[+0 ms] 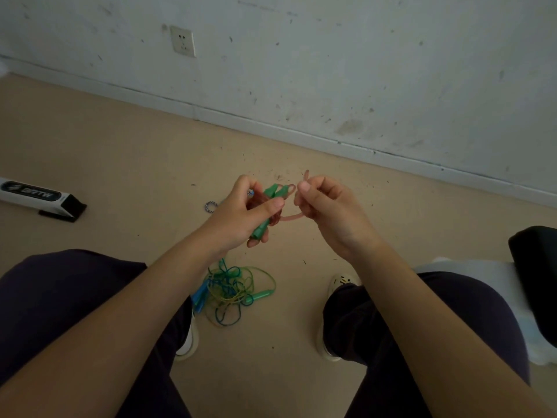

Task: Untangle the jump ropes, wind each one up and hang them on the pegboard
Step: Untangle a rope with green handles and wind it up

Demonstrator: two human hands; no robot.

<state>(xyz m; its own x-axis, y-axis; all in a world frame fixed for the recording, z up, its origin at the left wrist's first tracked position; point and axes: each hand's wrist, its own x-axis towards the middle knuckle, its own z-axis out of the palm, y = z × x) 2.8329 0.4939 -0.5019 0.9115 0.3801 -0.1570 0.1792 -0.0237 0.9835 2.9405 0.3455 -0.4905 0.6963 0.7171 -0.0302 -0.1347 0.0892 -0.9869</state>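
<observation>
My left hand (241,211) grips the two green handles (272,193) of a pink jump rope, with coils of the rope bunched in its palm. A short stretch of the pink rope (291,218) runs across to my right hand (324,206), which pinches it so that the end loops up above the fingers. On the floor between my feet lies a tangled pile of yellow-green and blue jump ropes (233,289), with a blue handle at its left and a green handle at its right. No pegboard is in view.
I sit facing a scuffed white wall with a socket (183,41). A black and white box (36,196) lies on the floor at the left. A small striped ring (211,205) lies beyond my left hand. A dark seat (536,267) is at the right.
</observation>
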